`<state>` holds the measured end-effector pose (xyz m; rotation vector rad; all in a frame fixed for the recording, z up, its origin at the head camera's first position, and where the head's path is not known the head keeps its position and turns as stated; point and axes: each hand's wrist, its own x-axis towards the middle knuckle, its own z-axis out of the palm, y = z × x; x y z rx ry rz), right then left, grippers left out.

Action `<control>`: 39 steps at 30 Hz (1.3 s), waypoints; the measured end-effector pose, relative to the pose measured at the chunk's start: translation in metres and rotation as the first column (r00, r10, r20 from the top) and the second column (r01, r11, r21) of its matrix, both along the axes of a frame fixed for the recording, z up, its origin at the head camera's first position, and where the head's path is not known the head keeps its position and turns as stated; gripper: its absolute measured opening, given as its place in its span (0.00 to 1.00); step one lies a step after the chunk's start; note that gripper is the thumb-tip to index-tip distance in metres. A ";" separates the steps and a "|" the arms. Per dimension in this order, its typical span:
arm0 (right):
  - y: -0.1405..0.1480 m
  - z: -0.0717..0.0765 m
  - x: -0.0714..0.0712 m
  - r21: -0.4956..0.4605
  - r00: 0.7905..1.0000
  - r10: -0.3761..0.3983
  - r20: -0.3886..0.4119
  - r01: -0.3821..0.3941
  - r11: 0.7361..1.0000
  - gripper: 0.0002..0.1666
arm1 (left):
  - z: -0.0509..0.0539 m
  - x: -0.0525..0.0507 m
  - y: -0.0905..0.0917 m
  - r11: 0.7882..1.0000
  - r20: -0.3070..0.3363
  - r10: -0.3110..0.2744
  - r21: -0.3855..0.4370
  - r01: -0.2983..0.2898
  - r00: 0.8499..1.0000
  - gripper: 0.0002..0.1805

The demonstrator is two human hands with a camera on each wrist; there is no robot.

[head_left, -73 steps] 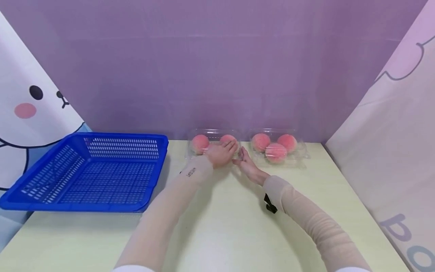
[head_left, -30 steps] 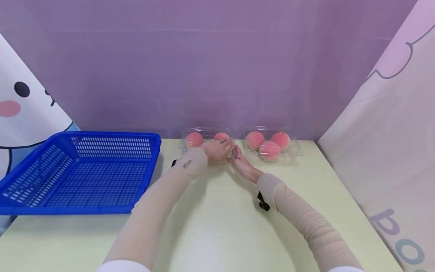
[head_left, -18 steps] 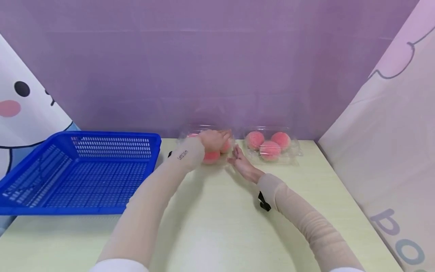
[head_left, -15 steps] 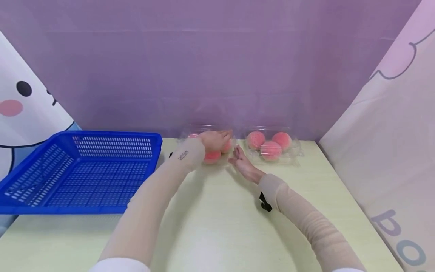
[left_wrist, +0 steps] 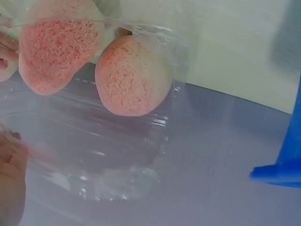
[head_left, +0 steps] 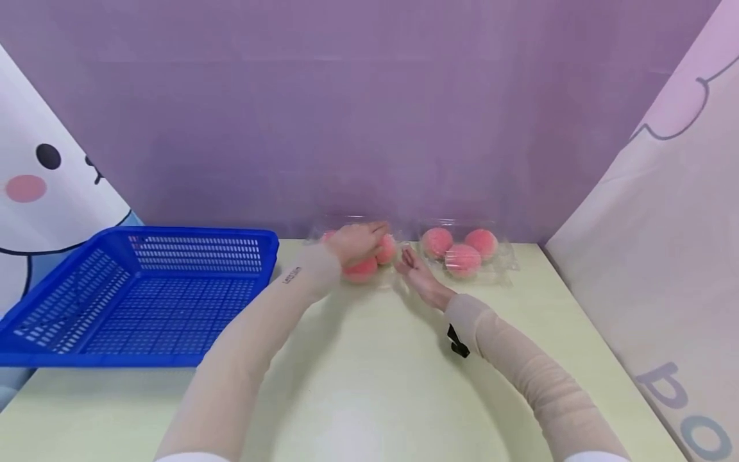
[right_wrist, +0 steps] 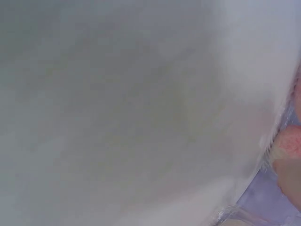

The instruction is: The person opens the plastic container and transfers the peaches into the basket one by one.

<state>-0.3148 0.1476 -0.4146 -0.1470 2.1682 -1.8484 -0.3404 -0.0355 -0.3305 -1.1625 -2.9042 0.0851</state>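
Observation:
In the head view my left hand (head_left: 356, 242) lies over the left clear plastic container (head_left: 352, 219), its fingers extended to the right above the pink peaches (head_left: 360, 269) inside. The left wrist view shows the container's transparent plastic (left_wrist: 113, 183) beside a round peach (left_wrist: 134, 75), with part of a hand (left_wrist: 11, 183) at the left edge. My right hand (head_left: 424, 279) is at the container's right side, palm turned toward it, fingers loosely extended. Whether it touches the plastic is unclear. Pale blur fills most of the right wrist view.
A blue perforated basket (head_left: 268, 256) stands at the left of the pale table (head_left: 369, 385). To the right of my hands sits another clear container (head_left: 499, 273) with three peaches (head_left: 463, 260). A purple cloth (head_left: 369, 115) hangs behind, with printed cloths at both sides.
My left hand has moved left and slightly up over the container, and more of the front peach shows. My right hand has stayed by the container's right side. The head view has shifted slightly.

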 end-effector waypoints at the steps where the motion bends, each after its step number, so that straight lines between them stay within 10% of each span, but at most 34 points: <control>1: 0.000 0.000 -0.002 -0.004 1.000 0.002 -0.004 -0.002 1.000 0.40 | 0.001 0.001 -0.003 1.000 -0.018 0.005 0.011 -0.004 1.000 0.29; 14: -0.001 -0.012 -0.015 -0.079 0.999 0.013 -0.043 -0.016 0.997 0.37 | 0.026 0.009 -0.047 0.979 0.019 0.200 0.047 -0.201 0.980 0.26; 21: 0.000 -0.016 -0.015 -0.100 0.999 0.004 -0.038 -0.008 0.995 0.37 | 0.028 -0.002 -0.070 0.958 -0.091 0.247 0.170 -0.229 0.965 0.19; 39: -0.008 -0.011 -0.009 -0.177 0.999 0.014 -0.041 -0.021 0.984 0.37 | 0.041 -0.032 -0.089 0.828 -0.094 0.349 0.497 -0.259 0.933 0.13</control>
